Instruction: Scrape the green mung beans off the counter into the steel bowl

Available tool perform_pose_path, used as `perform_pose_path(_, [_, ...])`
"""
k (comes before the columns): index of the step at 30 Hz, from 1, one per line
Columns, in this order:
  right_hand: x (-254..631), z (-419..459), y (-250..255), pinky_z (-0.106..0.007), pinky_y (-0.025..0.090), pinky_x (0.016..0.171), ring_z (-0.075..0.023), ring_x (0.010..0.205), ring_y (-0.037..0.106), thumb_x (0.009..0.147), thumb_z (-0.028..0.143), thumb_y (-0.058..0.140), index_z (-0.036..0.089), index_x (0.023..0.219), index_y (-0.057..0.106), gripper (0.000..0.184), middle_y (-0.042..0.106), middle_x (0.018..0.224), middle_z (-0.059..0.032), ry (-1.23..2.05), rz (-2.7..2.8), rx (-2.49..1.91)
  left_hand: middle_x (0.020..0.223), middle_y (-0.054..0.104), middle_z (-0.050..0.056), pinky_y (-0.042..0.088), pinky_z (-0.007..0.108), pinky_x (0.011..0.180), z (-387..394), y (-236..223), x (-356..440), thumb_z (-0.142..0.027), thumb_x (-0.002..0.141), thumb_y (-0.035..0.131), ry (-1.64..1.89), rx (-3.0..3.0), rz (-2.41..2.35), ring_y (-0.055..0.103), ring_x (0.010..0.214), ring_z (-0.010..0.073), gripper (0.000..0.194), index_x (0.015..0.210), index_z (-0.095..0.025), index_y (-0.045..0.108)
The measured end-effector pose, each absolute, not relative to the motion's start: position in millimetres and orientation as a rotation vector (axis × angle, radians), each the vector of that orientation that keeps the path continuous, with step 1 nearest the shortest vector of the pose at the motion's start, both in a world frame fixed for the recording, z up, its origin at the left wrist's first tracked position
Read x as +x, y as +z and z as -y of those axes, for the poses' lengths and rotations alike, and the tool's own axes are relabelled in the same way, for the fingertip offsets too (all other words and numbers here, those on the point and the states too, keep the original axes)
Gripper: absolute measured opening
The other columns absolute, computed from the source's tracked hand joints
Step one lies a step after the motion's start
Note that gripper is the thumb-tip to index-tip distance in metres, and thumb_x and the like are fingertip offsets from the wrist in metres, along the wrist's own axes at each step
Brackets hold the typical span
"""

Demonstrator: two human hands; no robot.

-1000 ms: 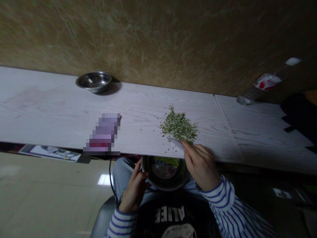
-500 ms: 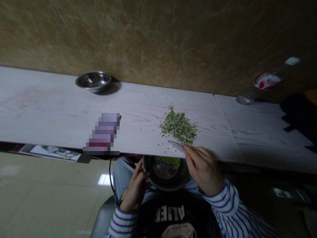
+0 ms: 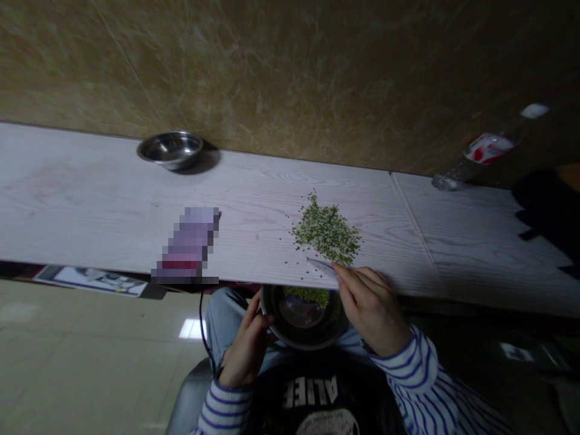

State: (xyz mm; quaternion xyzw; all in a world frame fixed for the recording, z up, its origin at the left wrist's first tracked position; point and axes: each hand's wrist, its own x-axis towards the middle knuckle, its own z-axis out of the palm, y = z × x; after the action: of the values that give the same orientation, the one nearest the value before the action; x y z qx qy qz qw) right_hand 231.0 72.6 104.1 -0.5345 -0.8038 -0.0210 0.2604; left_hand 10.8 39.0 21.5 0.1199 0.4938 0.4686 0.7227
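Note:
Below the counter's front edge, my left hand [image 3: 249,341] is closed on the rim of a metal bowl [image 3: 294,338] at my lap. Green beans [image 3: 308,295], small like mung beans, lie on the bowl's far side. My right hand [image 3: 369,308] pinches a thin, pale, blade-shaped tool [image 3: 322,266]; its exact kind is unclear. The tool's tip points left, low over the counter, among a few loose beans. Just beyond it spreads a pile of small green beans mixed with white grains [image 3: 324,229].
An empty-looking steel bowl [image 3: 170,151] stands by the wall on the white wood-grain counter [image 3: 254,205]. Left of the pile lies a pixelated, phone-like object [image 3: 188,241] with a cable [image 3: 202,323] below. A plastic bottle [image 3: 489,148] and dark cloth [image 3: 548,211] are at the right.
The tool's tip and my right hand have shifted slightly left. One or two loose beans near the tip also lie a little further left. My left hand stays on the bowl.

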Motion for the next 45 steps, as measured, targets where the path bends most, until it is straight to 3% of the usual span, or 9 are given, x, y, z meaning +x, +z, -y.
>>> perform_pose_path(9, [246.0,-77.2,103.8,-0.036,0.053,0.076,-0.0219,0.082,0.065,0.093,0.013,0.047,0.014,0.118,0.063,0.030,0.073,0.089,-0.0091,-0.176,2.107,-1.501,0.134,0.060,0.007,0.050,0.039,0.079,-38.7,19.8,11.2,-0.022,0.071,0.064,1.028,0.266,-1.080,0.057,0.110,0.0314,0.066,0.136,-0.030,0.053])
perform_pose_path(20, [233.5,-77.5,103.4,-0.035,0.053,0.076,-0.0207,0.082,0.065,0.092,0.011,0.047,0.015,0.118,0.063,0.031,0.074,0.090,-0.0081,-0.081,2.139,-1.449,0.132,0.061,0.006,0.050,0.040,0.081,-37.1,21.0,9.5,-0.021,0.071,0.064,1.058,0.256,-1.060,0.058,0.109,0.0315,0.067,0.136,-0.030,0.053])
perform_pose_path(33, [229.0,-85.0,102.4,-0.035,0.052,0.075,-0.0207,0.079,0.064,0.092,0.010,0.048,0.012,0.117,0.064,0.030,0.073,0.087,-0.0084,-0.082,2.143,-1.431,0.128,0.062,0.005,0.045,0.031,0.065,-38.5,23.2,7.0,-0.021,0.074,0.062,1.043,0.286,-1.072,0.059,0.099,0.0265,0.063,0.135,-0.030,0.052])
perform_pose_path(45, [233.5,-87.6,101.7,-0.036,0.054,0.076,-0.0217,0.081,0.065,0.092,0.011,0.049,0.009,0.117,0.065,0.029,0.073,0.091,-0.0111,-0.094,2.123,-1.429,0.129,0.061,0.005,0.044,0.030,0.065,-38.5,21.6,7.3,-0.022,0.073,0.063,1.043,0.295,-1.075,0.057,0.095,0.0245,0.063,0.135,-0.030,0.054])
